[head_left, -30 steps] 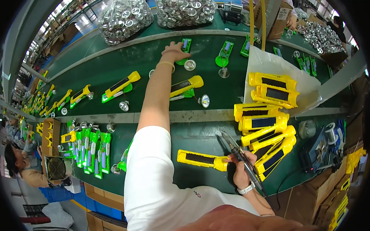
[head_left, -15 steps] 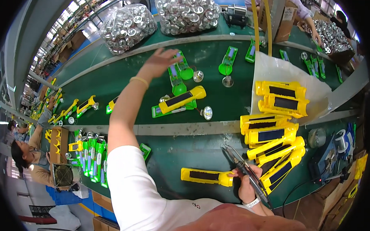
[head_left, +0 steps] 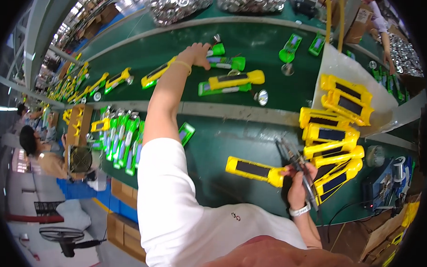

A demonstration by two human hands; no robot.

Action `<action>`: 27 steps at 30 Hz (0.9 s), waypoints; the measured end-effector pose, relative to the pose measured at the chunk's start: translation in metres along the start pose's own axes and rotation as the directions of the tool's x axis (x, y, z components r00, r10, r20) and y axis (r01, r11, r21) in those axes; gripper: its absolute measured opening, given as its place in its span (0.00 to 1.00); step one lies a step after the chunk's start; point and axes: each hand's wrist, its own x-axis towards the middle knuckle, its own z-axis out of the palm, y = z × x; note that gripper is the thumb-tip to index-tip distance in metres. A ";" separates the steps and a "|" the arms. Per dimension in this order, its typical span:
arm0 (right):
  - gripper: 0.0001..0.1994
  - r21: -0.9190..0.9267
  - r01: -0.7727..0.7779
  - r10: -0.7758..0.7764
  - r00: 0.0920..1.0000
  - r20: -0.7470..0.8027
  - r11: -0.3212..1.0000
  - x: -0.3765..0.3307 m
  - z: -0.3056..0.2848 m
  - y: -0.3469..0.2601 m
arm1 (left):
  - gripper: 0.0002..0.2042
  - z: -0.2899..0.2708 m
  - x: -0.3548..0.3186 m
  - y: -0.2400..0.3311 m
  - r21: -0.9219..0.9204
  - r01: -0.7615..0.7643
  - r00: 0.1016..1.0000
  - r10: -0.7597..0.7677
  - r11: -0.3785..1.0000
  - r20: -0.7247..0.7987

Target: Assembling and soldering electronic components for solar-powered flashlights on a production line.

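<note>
My left hand (head_left: pixel 195 54) is stretched far out over the green conveyor belt (head_left: pixel 146 46), its fingers curled on a green torch part (head_left: pixel 217 50) with a silver cap. A second green part (head_left: pixel 227 62) and a yellow torch body (head_left: pixel 234 78) lie just to its right. Down at the near bench, my right hand (head_left: pixel 298 184) grips a dark, thin soldering tool (head_left: pixel 291 156) that points up and left. The thumb rests against the end of a yellow torch body (head_left: pixel 251 169) lying flat on the bench.
Several yellow torch bodies (head_left: pixel 333 137) are stacked at the right, some on a white sheet (head_left: pixel 361 75). Green torch parts (head_left: pixel 121 136) stand in a row at the left beside a small fan (head_left: pixel 81 159). Bags of silver reflectors (head_left: pixel 175 2) lie beyond the belt. Other people (head_left: pixel 32 143) work nearby.
My left arm has swung leftward along the belt and its fingers have closed on the green part. The right hand and its tool have stayed by the yellow torch body.
</note>
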 end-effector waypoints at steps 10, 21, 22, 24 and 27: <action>0.12 -0.028 0.049 -0.049 0.999 -0.011 0.998 0.004 0.008 0.002 | 0.44 0.034 -0.062 -0.024 -0.406 -0.102 0.978 0.016 0.908 -0.209; 0.13 -0.021 0.030 -0.031 0.999 -0.018 0.999 0.000 0.003 0.005 | 0.38 0.011 -0.288 -0.005 -0.224 0.320 0.887 -0.374 0.921 -0.272; 0.13 -0.017 0.024 -0.024 1.000 -0.015 1.000 -0.001 0.003 0.005 | 0.38 0.018 -0.312 0.000 -0.225 0.368 0.886 -0.414 0.902 -0.210; 0.14 -0.016 0.027 -0.027 1.000 -0.003 1.000 -0.001 0.001 0.006 | 0.39 0.036 -0.347 0.006 -0.214 0.437 0.872 -0.470 0.873 -0.135; 0.13 -0.032 0.042 -0.042 0.999 0.016 0.999 -0.002 0.001 0.005 | 0.35 0.056 -0.376 0.007 -0.225 0.398 0.866 -0.445 0.889 -0.228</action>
